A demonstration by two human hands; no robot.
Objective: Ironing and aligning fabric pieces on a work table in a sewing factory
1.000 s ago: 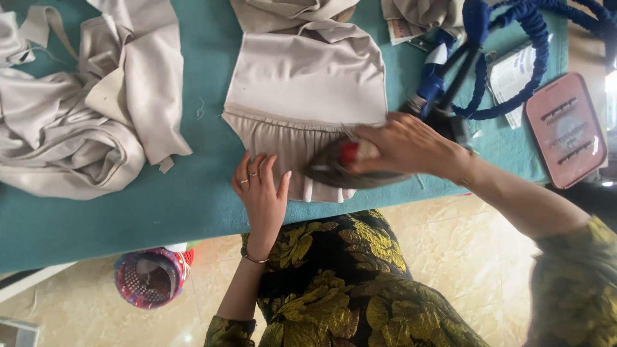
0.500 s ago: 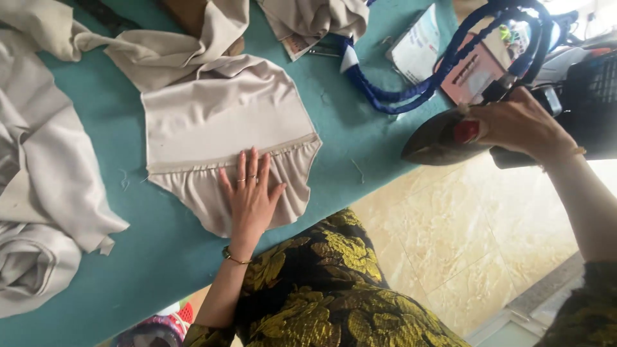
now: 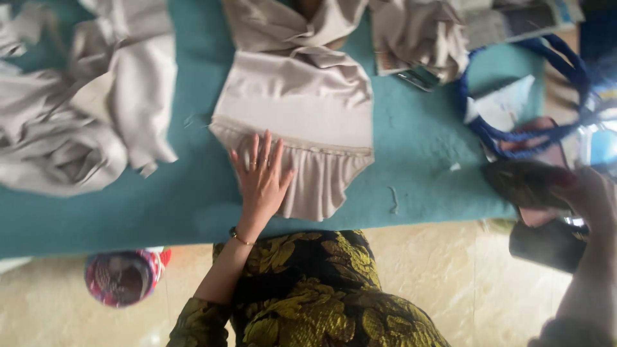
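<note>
My left hand (image 3: 262,178) lies flat, fingers spread, on the gathered lower edge of a beige fabric piece (image 3: 302,112) spread over the teal ironing surface (image 3: 418,141). My right hand (image 3: 588,196) is at the right edge, blurred, gripping the handle of a dark iron (image 3: 528,183) that sits off the fabric near the surface's right end. A blue cord (image 3: 520,128) loops just behind the iron.
A heap of beige cloth (image 3: 83,122) lies at the left, and more cloth (image 3: 421,35) at the back. Papers (image 3: 508,106) sit under the cord loop. A patterned round basket (image 3: 122,277) stands on the pale floor below the surface's near edge.
My right hand has carried the iron off the fabric to the right end of the surface. The left hand has stayed pressed on the gathered edge. The view has swung.
</note>
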